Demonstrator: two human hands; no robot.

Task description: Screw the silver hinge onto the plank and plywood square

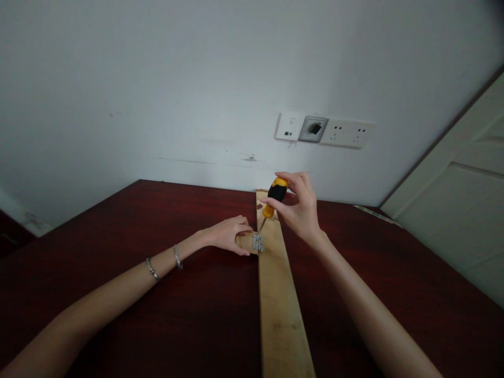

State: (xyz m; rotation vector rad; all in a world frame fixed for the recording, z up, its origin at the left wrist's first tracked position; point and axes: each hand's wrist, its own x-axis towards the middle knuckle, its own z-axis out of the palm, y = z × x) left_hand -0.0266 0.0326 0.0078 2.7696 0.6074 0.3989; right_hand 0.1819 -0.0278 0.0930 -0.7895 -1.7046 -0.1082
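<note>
My right hand (301,207) grips a yellow and black screwdriver (276,193) by its handle. The shaft slants down to the left, and its tip meets a small metal hinge (258,242). One leaf of the hinge lies on a long wooden board (277,294), the other on a short wood block (246,242) at the board's left edge. Around the block curl the fingers and thumb of my left hand (230,234). Two bracelets (177,257) circle the left wrist and forearm. Whether a screw sits under the tip is too small to tell.
The board lies lengthwise on a dark red table (177,315), its far end near the white wall (177,94). Wall sockets (346,133) are set above the table's back edge. A pale panelled door (464,199) stands at the right.
</note>
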